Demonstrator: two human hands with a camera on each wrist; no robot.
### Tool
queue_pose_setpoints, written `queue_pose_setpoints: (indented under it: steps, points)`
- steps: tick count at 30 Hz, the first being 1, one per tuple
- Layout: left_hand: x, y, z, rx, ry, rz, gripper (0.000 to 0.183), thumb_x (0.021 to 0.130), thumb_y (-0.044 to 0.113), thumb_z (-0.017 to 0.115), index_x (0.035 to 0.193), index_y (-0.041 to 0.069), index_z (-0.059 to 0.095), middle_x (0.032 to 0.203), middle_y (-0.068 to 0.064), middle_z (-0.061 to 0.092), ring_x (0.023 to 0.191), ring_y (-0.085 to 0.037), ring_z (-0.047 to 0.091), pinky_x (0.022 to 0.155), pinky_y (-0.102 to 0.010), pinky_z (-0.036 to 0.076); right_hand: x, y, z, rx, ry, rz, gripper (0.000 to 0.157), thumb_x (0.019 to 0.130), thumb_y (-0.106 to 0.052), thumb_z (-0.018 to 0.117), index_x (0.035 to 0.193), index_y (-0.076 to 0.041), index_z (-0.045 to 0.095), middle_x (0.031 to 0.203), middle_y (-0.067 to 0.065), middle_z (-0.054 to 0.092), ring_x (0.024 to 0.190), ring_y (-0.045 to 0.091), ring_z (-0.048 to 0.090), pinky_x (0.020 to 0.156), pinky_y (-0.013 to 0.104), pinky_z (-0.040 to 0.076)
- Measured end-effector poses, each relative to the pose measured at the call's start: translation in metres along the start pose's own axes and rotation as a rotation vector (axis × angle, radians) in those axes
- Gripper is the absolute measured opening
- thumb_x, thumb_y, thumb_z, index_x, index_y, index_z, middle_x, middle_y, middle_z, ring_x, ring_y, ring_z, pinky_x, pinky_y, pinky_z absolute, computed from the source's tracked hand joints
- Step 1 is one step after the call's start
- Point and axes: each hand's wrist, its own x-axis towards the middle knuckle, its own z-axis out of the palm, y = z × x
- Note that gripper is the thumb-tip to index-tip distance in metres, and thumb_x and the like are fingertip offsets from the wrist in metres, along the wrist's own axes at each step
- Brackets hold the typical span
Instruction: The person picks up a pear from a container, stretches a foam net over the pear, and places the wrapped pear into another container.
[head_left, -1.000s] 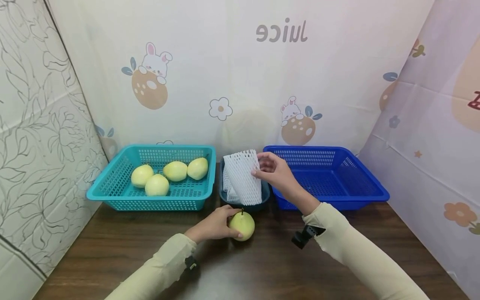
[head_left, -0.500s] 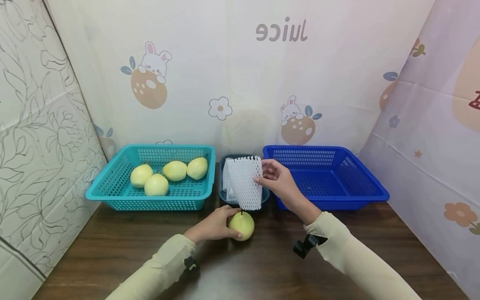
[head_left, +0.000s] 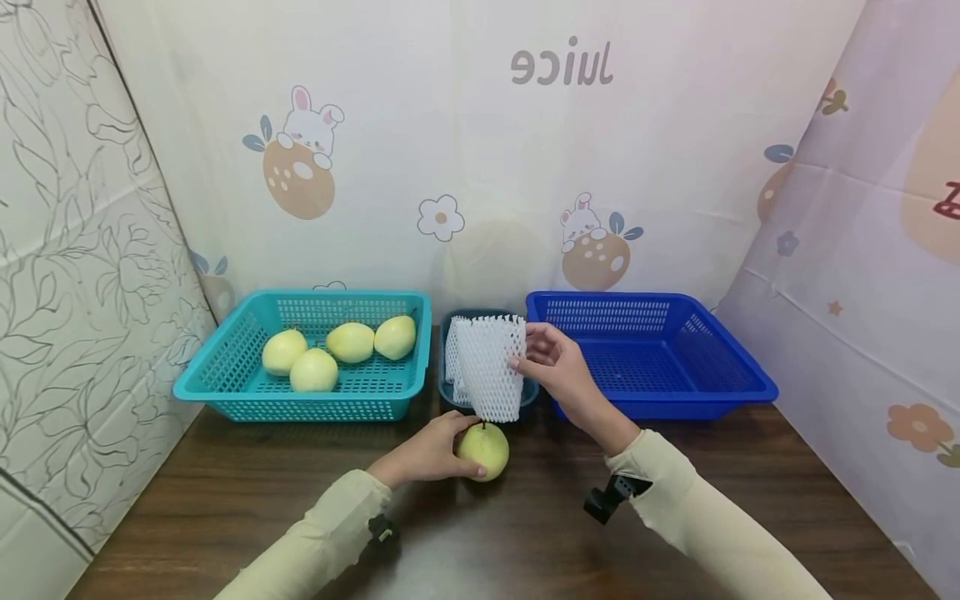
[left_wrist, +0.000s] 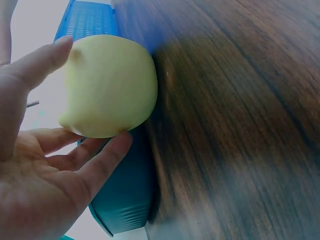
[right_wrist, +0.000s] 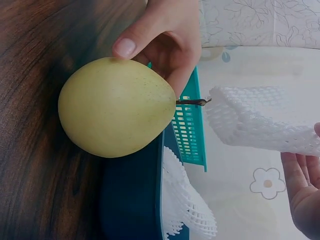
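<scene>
My left hand [head_left: 427, 450] grips a yellow-green pear [head_left: 483, 452] from its left side on the wooden table, thumb in front and fingers behind. The pear's dark stem points up. Above it, my right hand [head_left: 558, 367] pinches a white foam net sleeve [head_left: 493, 367] by its right edge. The sleeve hangs upright, its lower end right at the stem tip. In the right wrist view the foam net sleeve [right_wrist: 260, 120] lies in line with the stem [right_wrist: 192, 102]. More white foam nets [right_wrist: 185, 200] lie in the small dark blue basin [head_left: 531, 392] behind the pear.
A teal basket [head_left: 300, 408] at the left holds several pears [head_left: 351, 342]. At the right stands a blue basket [head_left: 660, 408] with nothing in it. Behind them hangs a printed curtain [head_left: 480, 150]. The wooden table [head_left: 525, 542] stretches in front.
My right hand has lowered the foam net sleeve toward the pear, from over the basin to just above the stem. My left hand and the pear have stayed in place.
</scene>
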Motion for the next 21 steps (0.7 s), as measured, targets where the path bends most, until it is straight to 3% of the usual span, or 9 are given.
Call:
queue_pose_setpoints:
  steps: [7,14,18,21]
  points:
    - [-0.006,0.003,-0.004,-0.085,0.073,-0.045,0.075,0.083,0.049,0.068,0.136,0.001,0.047,0.134,-0.012,0.05,0.117,-0.027,0.05,0.096,-0.044,0.043,-0.001,-0.002,-0.001,0.004,0.035,-0.02,0.046,0.084,0.003,0.068,0.126,0.003,0.048,0.104,0.014,0.06,0.09,0.018,0.062,0.077,0.029,0.052]
    - [-0.01,0.011,-0.009,-0.297,0.247,-0.044,0.043,0.095,0.029,0.058,0.126,-0.002,0.056,0.122,-0.015,0.058,0.11,-0.027,0.055,0.091,-0.043,0.046,-0.002,-0.005,-0.004,-0.007,0.084,-0.043,0.045,0.085,0.003,0.067,0.125,0.002,0.048,0.107,0.015,0.06,0.091,0.021,0.061,0.079,0.029,0.052]
    - [-0.009,0.02,-0.013,-0.479,0.294,-0.115,0.034,0.098,0.017,0.053,0.122,-0.005,0.057,0.117,-0.017,0.061,0.104,-0.027,0.058,0.087,-0.041,0.049,-0.001,-0.008,-0.003,0.017,0.099,-0.049,0.046,0.085,0.004,0.067,0.126,0.001,0.047,0.11,0.015,0.059,0.094,0.021,0.061,0.081,0.029,0.052]
    - [-0.004,0.027,-0.018,-0.7,0.286,-0.194,0.033,0.098,0.014,0.05,0.122,-0.008,0.056,0.112,-0.018,0.063,0.098,-0.024,0.061,0.086,-0.04,0.05,0.0,-0.011,-0.001,0.051,0.097,-0.072,0.046,0.085,0.006,0.066,0.126,0.002,0.047,0.11,0.012,0.06,0.095,0.02,0.061,0.081,0.029,0.051]
